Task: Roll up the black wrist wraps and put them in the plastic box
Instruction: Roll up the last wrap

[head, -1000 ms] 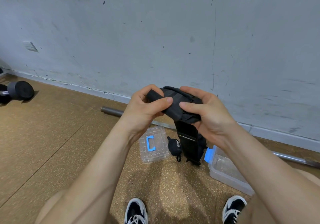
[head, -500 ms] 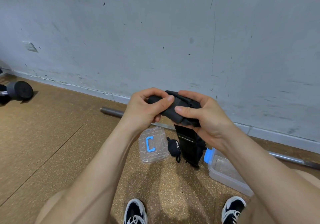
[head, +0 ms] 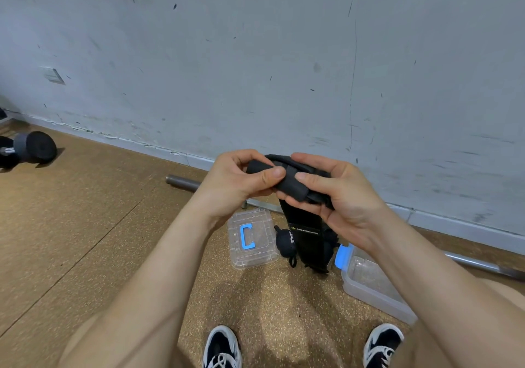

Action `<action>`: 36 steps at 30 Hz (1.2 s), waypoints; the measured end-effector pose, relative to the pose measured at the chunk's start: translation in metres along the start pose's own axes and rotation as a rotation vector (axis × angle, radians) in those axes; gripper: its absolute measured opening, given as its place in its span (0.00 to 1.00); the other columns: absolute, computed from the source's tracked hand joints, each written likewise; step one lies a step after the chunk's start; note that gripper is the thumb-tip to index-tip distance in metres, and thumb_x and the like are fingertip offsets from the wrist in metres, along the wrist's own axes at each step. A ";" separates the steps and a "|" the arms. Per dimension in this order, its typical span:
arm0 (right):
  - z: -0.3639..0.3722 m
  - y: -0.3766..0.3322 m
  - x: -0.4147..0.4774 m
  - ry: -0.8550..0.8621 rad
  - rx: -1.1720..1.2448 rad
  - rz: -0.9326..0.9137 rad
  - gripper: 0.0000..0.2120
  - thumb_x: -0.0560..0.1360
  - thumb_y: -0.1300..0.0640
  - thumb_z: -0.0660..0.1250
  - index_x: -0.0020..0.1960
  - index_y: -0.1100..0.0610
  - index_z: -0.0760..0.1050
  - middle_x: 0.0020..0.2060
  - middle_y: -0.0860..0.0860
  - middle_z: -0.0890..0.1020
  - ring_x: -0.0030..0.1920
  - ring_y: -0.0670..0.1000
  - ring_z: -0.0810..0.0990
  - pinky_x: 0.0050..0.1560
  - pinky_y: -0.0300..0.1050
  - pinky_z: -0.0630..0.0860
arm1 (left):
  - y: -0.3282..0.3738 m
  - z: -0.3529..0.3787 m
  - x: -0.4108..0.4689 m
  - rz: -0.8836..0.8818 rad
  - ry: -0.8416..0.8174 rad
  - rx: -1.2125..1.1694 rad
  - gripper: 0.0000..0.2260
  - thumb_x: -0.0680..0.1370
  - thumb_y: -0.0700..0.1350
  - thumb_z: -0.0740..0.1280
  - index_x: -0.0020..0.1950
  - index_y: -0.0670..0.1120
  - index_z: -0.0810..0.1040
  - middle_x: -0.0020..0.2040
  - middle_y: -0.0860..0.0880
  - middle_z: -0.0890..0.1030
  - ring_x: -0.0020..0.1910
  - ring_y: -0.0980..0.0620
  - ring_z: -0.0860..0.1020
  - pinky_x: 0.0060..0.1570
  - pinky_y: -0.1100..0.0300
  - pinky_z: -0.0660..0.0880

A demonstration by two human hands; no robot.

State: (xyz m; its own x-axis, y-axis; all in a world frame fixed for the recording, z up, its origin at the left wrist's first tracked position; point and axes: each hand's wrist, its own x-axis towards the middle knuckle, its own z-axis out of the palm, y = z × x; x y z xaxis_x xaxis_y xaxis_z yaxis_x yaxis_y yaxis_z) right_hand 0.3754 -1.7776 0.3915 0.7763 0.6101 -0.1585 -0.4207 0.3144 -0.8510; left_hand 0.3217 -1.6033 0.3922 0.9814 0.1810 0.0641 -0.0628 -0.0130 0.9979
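Both my hands hold one black wrist wrap (head: 290, 181) at chest height in front of the wall. My left hand (head: 241, 180) pinches its rolled left end between thumb and fingers. My right hand (head: 338, 194) grips the roll from the right, and the loose tail (head: 308, 234) with a small label hangs straight down. A second black wrap (head: 287, 243) lies rolled on the floor. The clear plastic box (head: 369, 285) with a blue clip stands open on the floor at the right, partly behind my right forearm.
The box's clear lid (head: 252, 239) with a blue handle lies flat on the cork floor, left of the rolled wrap. A steel bar (head: 181, 182) runs along the wall's foot. A dumbbell (head: 28, 149) sits far left. My two shoes (head: 221, 347) are at the bottom edge.
The roll has grown tighter as both hands turned it, and the hanging tail is a little shorter. My hands have drawn closer together on the wrap.
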 end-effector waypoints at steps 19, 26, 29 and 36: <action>0.000 0.004 0.003 0.038 -0.195 -0.120 0.16 0.68 0.64 0.74 0.56 0.64 0.82 0.46 0.62 0.85 0.44 0.55 0.86 0.39 0.43 0.83 | -0.002 0.022 0.000 0.045 0.230 0.053 0.08 0.74 0.41 0.74 0.37 0.46 0.79 0.29 0.49 0.76 0.25 0.52 0.72 0.23 0.63 0.69; 0.002 -0.006 -0.001 0.106 -0.048 -0.089 0.06 0.73 0.69 0.69 0.50 0.65 0.80 0.39 0.61 0.85 0.33 0.57 0.85 0.32 0.42 0.82 | 0.002 -0.002 -0.006 -0.025 -0.123 -0.061 0.16 0.68 0.41 0.74 0.54 0.51 0.79 0.38 0.43 0.83 0.36 0.48 0.82 0.38 0.60 0.78; 0.004 -0.005 -0.003 0.096 -0.058 -0.058 0.06 0.74 0.67 0.69 0.51 0.65 0.81 0.40 0.60 0.85 0.35 0.57 0.85 0.31 0.39 0.82 | 0.002 -0.004 -0.005 -0.022 -0.093 -0.066 0.13 0.67 0.41 0.74 0.49 0.51 0.80 0.40 0.41 0.84 0.38 0.45 0.84 0.41 0.59 0.80; 0.003 -0.005 -0.004 0.092 -0.100 -0.037 0.09 0.78 0.57 0.67 0.50 0.63 0.82 0.41 0.61 0.86 0.38 0.55 0.87 0.32 0.36 0.80 | 0.000 0.006 -0.005 -0.016 -0.074 -0.238 0.15 0.65 0.42 0.72 0.49 0.42 0.75 0.33 0.47 0.79 0.27 0.56 0.78 0.33 0.67 0.75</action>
State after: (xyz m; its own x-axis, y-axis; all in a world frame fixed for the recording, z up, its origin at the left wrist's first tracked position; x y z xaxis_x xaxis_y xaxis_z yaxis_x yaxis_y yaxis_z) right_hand 0.3731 -1.7801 0.3981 0.8320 0.5288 -0.1676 -0.3461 0.2588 -0.9018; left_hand 0.3175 -1.6102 0.3922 0.9927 0.1062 0.0564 -0.0790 0.2232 0.9716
